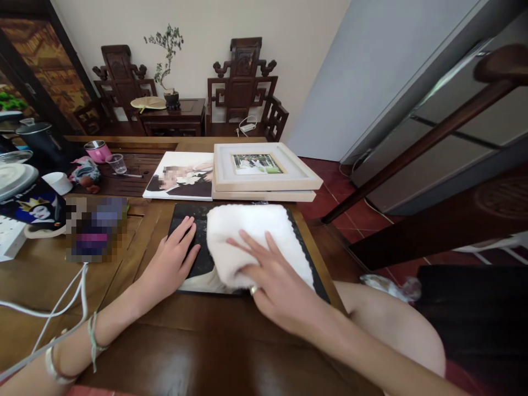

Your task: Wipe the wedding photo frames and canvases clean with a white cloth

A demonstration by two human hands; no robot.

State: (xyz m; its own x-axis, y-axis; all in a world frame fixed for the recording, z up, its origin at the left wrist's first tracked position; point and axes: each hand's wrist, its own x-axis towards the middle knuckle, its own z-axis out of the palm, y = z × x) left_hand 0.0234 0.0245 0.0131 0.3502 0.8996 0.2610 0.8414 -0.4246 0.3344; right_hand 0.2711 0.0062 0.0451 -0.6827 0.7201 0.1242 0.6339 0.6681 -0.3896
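A folded white cloth (pixel 264 225) with a scalloped edge lies over most of a dark photo panel (pixel 193 220) on the wooden table. My right hand (pixel 274 280) rests on the cloth with its fingers spread, a ring on one of them. The panel's left part shows beside the cloth, with a pale shape near its lower edge. On that left side my left hand (pixel 175 256) lies flat, fingers stretched out and holding nothing. What the cloth covers of the panel is hidden.
Behind the panel are a white photo canvas (pixel 181 179) and stacked pale wooden frames (pixel 264 168). At left stand a dark cup (pixel 35 203), a pink mug (pixel 97 151), a small clear cup (pixel 117 163) and white cables (pixel 84 291). Carved chairs (pixel 243 82) stand beyond the table (pixel 198 352).
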